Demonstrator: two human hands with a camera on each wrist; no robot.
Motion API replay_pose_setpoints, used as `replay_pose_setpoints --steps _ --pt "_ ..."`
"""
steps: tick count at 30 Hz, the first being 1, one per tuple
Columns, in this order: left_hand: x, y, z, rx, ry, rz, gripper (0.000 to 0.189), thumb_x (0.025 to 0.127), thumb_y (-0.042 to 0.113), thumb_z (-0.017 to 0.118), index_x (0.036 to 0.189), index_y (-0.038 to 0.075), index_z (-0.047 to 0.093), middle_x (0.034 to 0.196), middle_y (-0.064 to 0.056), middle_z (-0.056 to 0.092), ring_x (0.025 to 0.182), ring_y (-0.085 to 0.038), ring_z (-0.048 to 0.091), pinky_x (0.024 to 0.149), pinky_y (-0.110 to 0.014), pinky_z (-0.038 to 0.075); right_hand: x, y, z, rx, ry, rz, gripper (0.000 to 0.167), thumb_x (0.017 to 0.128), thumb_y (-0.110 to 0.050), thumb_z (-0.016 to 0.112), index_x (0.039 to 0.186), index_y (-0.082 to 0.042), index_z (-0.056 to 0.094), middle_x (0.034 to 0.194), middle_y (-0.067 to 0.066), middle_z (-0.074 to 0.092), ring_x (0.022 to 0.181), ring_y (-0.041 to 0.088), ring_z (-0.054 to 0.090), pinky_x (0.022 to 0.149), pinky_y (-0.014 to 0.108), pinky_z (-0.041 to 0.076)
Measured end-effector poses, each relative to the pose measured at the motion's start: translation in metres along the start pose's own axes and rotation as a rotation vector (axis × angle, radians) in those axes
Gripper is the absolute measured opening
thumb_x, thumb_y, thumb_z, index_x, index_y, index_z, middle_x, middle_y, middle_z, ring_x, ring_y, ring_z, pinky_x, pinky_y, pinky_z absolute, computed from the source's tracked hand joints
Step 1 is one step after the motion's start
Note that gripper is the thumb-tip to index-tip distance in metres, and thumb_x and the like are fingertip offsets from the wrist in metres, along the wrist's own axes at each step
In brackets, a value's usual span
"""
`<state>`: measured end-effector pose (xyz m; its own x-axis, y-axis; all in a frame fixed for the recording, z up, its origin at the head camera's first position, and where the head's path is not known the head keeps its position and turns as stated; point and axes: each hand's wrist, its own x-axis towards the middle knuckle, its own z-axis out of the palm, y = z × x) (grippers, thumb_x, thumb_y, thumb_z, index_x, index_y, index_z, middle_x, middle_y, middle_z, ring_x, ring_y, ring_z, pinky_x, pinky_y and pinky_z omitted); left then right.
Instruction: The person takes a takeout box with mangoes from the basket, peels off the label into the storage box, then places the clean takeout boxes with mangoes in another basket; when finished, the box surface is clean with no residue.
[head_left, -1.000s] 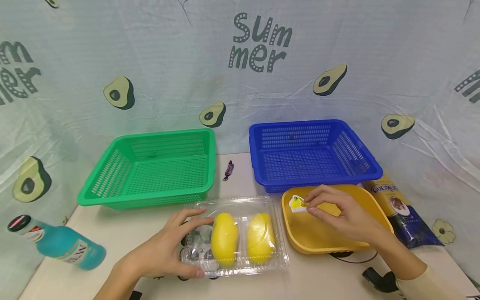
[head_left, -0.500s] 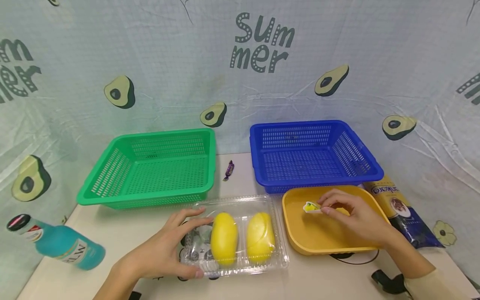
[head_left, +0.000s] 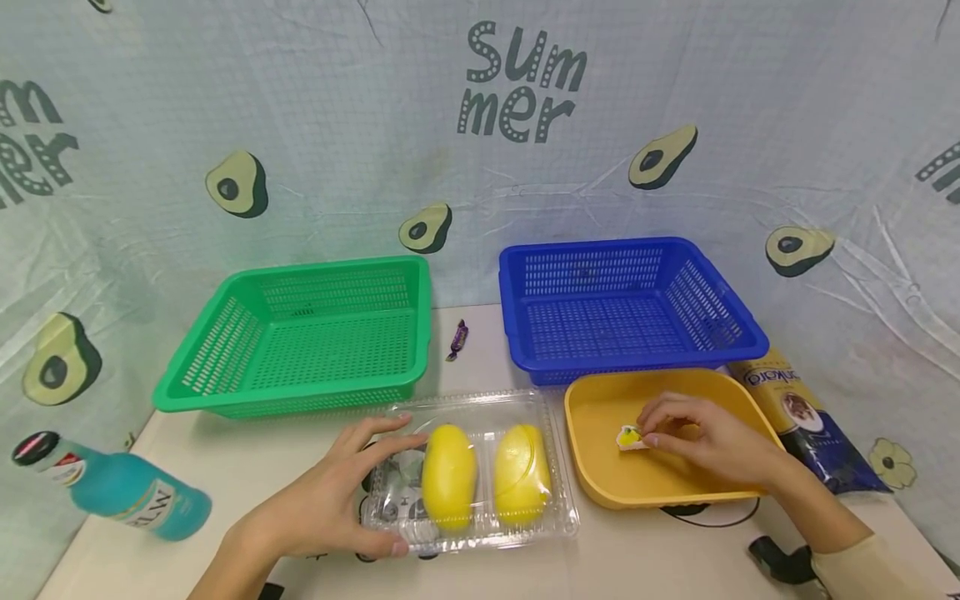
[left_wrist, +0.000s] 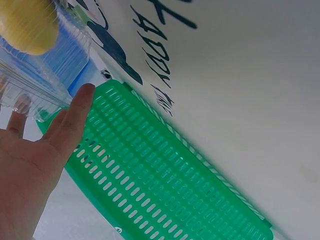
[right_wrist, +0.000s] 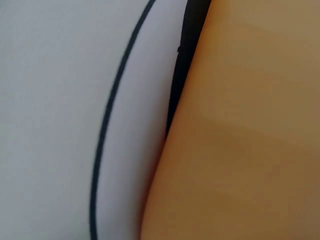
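My left hand (head_left: 330, 492) spans the left end of a clear plastic clamshell container (head_left: 558, 500), fingers spread and fairly straight, touching it. Two yellow mango-shaped fruits (head_left: 449, 477) lie inside side by side. In the left wrist view, extended fingers of that hand (left_wrist: 30, 155) meet the clear plastic. My right hand (head_left: 712, 437) is over the yellow basin (head_left: 600, 483) and pinches a small white-edged paper cutout (head_left: 630, 437) with a yellow picture between thumb and fingers. The right wrist view has only the basin's side (right_wrist: 240, 125) and the table; the hand is out of it.
A green basket (head_left: 345, 342) stands back left, a blue basket (head_left: 600, 325) back right behind the basin. Between them lies a purple-wrapped candy (head_left: 457, 340). A turquoise bottle (head_left: 135, 492) lies at left. A coffee bag (head_left: 810, 433) is at right, partly hidden.
My right hand has brought the paper cutout from the basin's left rim rightward and lower over its inside. My left hand and the clamshell container have stayed in place.
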<state>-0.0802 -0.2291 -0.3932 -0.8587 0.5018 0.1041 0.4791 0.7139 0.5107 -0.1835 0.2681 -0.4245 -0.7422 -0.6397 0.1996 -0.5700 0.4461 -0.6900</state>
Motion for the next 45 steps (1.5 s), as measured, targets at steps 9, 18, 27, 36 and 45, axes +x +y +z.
replay_pose_setpoints --steps 9,18,27,36,45 --pt "0.0 0.0 0.001 0.006 0.003 0.003 0.098 0.069 0.063 0.089 0.153 0.036 0.046 0.163 0.007 0.029 0.147 -0.02 0.028 0.104 -0.056 0.047 -0.003 0.0 -0.003 0.015 -0.025 0.029 0.01 0.099 -0.014 0.069 0.103 -0.022 0.073 0.107 -0.007 0.072 0.101 0.008 0.064 0.09 0.023 0.054" --pt "0.002 0.002 0.0 0.019 0.014 0.032 0.098 0.069 0.065 0.088 0.153 0.034 0.047 0.163 0.006 0.03 0.148 -0.02 0.028 0.105 -0.056 0.047 -0.001 -0.01 -0.006 -0.004 -0.003 0.05 0.009 0.1 -0.017 0.068 0.107 -0.022 0.072 0.109 -0.008 0.071 0.101 0.008 0.065 0.091 0.024 0.053" --pt "0.004 0.003 0.0 0.033 0.014 0.02 0.097 0.067 0.063 0.09 0.152 0.037 0.048 0.163 0.005 0.032 0.147 -0.019 0.03 0.104 -0.054 0.048 0.009 -0.03 -0.005 -0.039 0.024 -0.05 0.019 0.099 -0.012 0.069 0.116 -0.021 0.069 0.112 -0.004 0.071 0.106 0.012 0.065 0.089 0.028 0.055" --pt "0.0 0.003 0.0 0.049 0.021 0.015 0.096 0.069 0.068 0.086 0.152 0.038 0.048 0.163 0.006 0.031 0.147 -0.02 0.032 0.103 -0.055 0.049 0.027 -0.043 0.012 0.023 -0.017 -0.107 0.036 0.096 -0.016 0.074 0.128 -0.027 0.064 0.124 -0.002 0.069 0.113 0.021 0.063 0.092 0.035 0.055" --pt "-0.003 0.002 0.0 0.055 0.023 0.024 0.096 0.071 0.069 0.083 0.154 0.038 0.046 0.164 0.006 0.031 0.147 -0.023 0.035 0.103 -0.058 0.049 0.039 -0.059 0.023 0.042 -0.035 -0.122 0.043 0.096 -0.02 0.075 0.136 -0.019 0.061 0.135 0.002 0.061 0.115 0.022 0.06 0.093 0.034 0.054"
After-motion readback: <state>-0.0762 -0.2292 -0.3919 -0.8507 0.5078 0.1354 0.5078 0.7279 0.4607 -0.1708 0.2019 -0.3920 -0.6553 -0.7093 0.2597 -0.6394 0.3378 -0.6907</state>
